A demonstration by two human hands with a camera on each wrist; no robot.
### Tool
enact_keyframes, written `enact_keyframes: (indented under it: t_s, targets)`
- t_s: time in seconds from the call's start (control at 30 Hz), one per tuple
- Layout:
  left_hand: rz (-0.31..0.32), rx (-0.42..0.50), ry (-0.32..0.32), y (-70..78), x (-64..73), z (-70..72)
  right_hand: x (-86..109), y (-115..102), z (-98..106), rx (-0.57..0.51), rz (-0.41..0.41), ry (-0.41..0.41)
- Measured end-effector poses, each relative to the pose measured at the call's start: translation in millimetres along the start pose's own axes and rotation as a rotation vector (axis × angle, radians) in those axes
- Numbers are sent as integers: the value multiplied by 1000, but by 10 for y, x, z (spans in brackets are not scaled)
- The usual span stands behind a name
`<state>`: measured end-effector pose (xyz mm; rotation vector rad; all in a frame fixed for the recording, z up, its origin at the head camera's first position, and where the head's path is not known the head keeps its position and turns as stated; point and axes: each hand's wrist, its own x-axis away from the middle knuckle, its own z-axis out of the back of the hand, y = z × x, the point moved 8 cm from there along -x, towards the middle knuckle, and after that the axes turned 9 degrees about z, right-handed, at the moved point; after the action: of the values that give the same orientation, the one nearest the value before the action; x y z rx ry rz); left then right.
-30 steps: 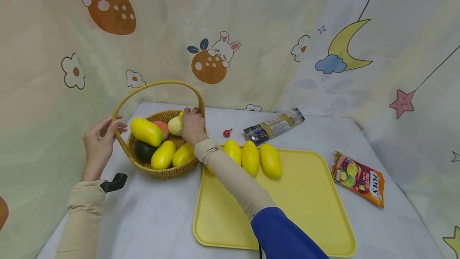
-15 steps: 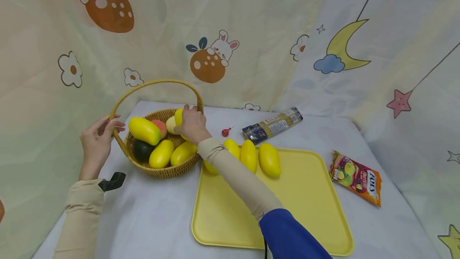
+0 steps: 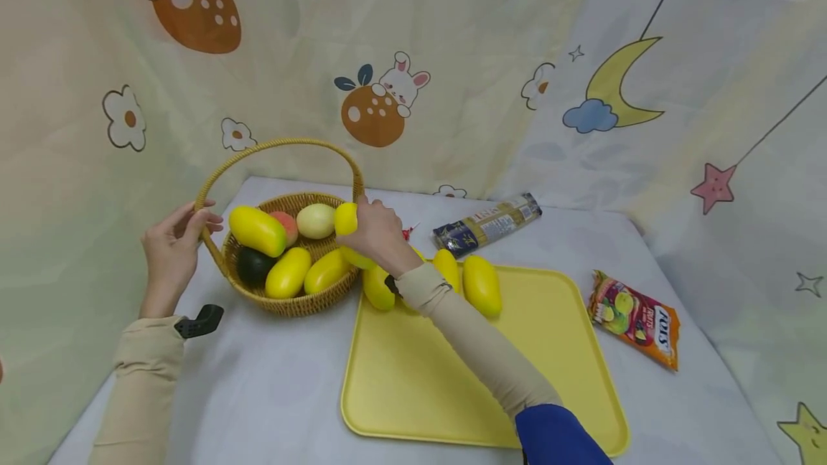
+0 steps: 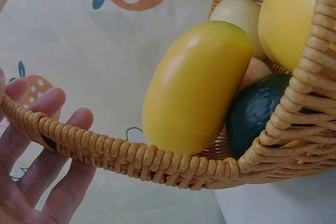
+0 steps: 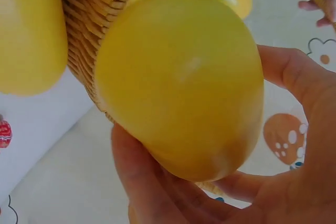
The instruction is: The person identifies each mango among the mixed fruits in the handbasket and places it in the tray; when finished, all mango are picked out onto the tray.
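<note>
A wicker basket of fruit stands at the left of the table. My left hand holds the left side of its arched handle. Over the basket's right rim, my right hand grips a yellow mango, thumb on one side and fingers on the other. Inside lie several mangoes, one resting high at the left rim, plus a peach, a pale round fruit and a dark green avocado-like fruit. Several mangoes line the back edge of a yellow tray, partly hidden by my right arm.
Behind the tray lies a pack of spaghetti, with a red lollipop partly hidden beside my right hand. A FOX'S candy bag rests right of the tray. Patterned cloth hangs around the table.
My right hand has moved right, from inside the basket to its right rim, with the mango. The pale round fruit now shows fully. My left hand stays on the handle.
</note>
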<state>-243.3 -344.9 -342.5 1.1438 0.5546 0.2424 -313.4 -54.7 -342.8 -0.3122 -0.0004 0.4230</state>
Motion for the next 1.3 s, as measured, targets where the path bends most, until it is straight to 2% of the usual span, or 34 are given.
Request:
enact_keyframes:
  t_s: [0.27,0.57,0.9,1.1,1.3]
  targets:
    - [-5,-6,8,31,-8,24,468,48,-47,-14,47,-64]
    - [-13,12,4,67,-46,-31,922,193,-314,-69,0,-181]
    - [-2,-5,-7,60,-35,-62,1211,313,-635,-114,-41,-222]
    - [9,-8,-1,26,-19,-25,1297,326,-818,-146,-53,-233]
    - [16,7,-10,0,-5,-21,1351,265,-912,-118,-54,-247]
